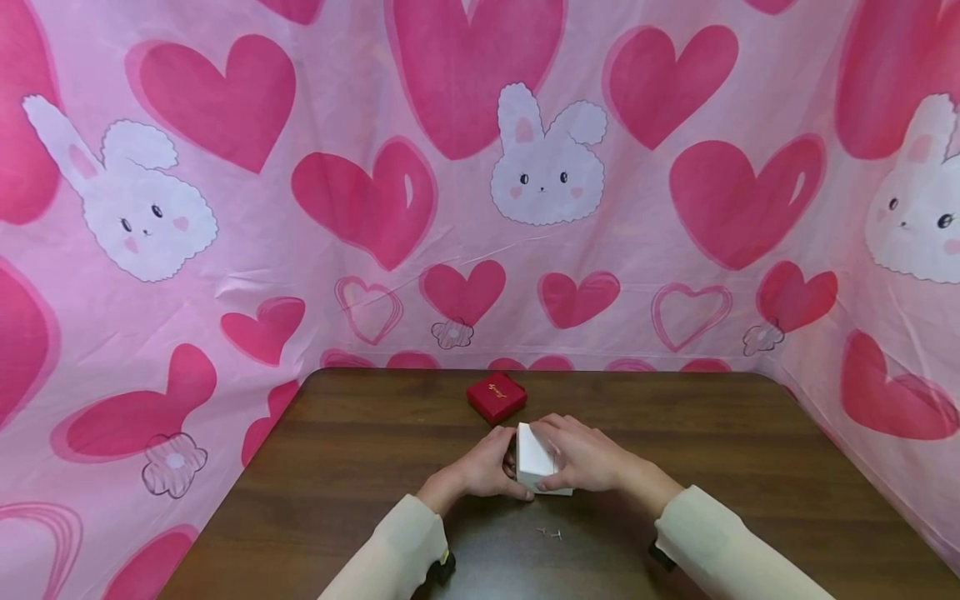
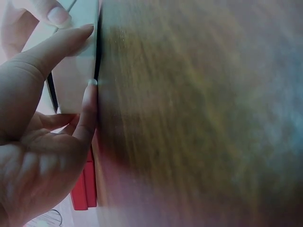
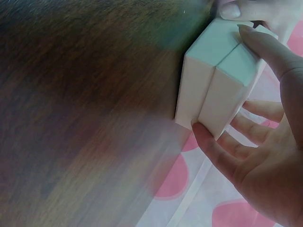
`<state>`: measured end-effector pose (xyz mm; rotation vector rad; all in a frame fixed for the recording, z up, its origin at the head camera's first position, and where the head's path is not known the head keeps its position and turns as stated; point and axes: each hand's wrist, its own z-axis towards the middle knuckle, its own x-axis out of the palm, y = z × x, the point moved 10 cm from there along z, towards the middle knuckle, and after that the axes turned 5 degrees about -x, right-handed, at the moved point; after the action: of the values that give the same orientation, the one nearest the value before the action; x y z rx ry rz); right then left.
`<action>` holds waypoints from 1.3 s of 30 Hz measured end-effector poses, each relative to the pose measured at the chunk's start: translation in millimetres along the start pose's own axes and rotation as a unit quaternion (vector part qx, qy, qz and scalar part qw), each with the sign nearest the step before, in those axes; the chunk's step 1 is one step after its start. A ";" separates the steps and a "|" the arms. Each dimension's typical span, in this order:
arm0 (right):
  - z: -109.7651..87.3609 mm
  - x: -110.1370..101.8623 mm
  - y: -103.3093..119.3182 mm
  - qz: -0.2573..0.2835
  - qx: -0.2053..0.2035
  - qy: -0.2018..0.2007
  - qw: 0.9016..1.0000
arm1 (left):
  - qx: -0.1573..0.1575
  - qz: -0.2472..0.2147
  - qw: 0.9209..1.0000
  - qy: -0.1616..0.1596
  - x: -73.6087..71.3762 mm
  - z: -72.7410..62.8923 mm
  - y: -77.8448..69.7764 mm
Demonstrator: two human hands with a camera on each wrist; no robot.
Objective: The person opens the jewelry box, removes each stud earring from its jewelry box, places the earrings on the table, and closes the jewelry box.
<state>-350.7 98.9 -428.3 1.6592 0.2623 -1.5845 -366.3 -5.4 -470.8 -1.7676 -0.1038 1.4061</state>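
A small white box (image 1: 537, 457) stands on the brown table between the two hands. My left hand (image 1: 486, 468) grips its left side, with the thumb lying across the front face in the left wrist view. From the other side my right hand (image 1: 588, 457) holds the box, its thumb on the front and fingers spread along the right side. A seam divides lid from base in the right wrist view, and a dark gap shows at one edge of the white box (image 2: 78, 87) in the left wrist view. The inside is hidden.
Behind the hands lies a red box (image 1: 497, 398) with gold lettering. Two tiny thin items, perhaps stud earrings (image 1: 556, 535), lie on the table (image 1: 360, 492) in front of the white box. A pink curtain (image 1: 637, 250) with hearts and rabbits hangs around the table.
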 end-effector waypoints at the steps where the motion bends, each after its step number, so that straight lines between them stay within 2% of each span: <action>1: -0.1 -0.1 0.1 -0.002 0.001 0.000 1.000 | 0.000 0.000 1.000 0.000 -0.5 -0.4 -0.8; 16: -1.2 -0.8 -1.8 -0.013 0.009 0.001 1.000 | -0.016 0.002 1.000 -0.008 -0.8 0.3 1.5; 30: -1.4 -1.0 2.2 -0.021 0.001 0.009 1.000 | -0.013 0.003 1.000 -0.010 -0.6 -0.5 0.2; 39: -2.9 -1.6 2.1 -0.036 -0.002 0.013 0.999 | -0.027 -0.034 0.999 -0.002 1.4 0.1 6.2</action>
<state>-347.4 100.0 -426.3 1.6852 0.3405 -1.6152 -368.6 -8.6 -475.8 -1.7889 -0.2043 1.3696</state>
